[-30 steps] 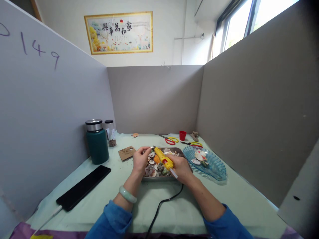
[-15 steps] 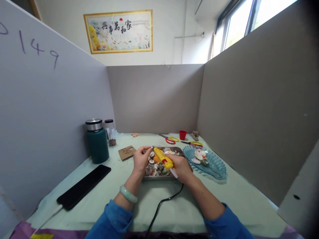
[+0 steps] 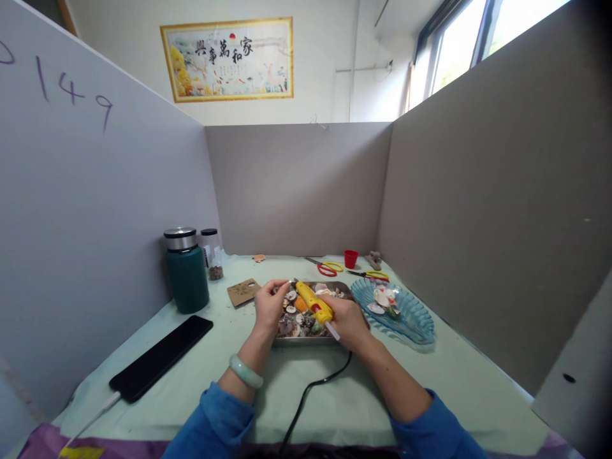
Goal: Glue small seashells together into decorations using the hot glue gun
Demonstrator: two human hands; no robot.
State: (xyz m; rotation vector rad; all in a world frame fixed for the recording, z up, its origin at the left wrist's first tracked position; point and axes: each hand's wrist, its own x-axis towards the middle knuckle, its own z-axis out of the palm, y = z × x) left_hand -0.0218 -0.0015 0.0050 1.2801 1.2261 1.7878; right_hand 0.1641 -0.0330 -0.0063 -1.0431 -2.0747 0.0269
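One yellow glue gun is what I have in the right hand, its grip wrapped firmly round the handle, nozzle pointing away and slightly left, with a whitish glue stick poking out of the back. Just beside the nozzle, I see the left hand, its thumb and finger pinched on a small pale piece, too small for me to identify. A pale green bracelet circles that wrist. Below both hands, a metal tray full of shells rests on the cloth-covered bench. A black cord runs from beneath the right wrist to the near edge. To the tray's right is a blue dish holding a few more shells; behind lie two pairs of scissors and a red cup. To the left I find a brown card, a dark green flask beside a clear, black-lidded jar, and, nearer me, a black phone with a white cable plugged in.
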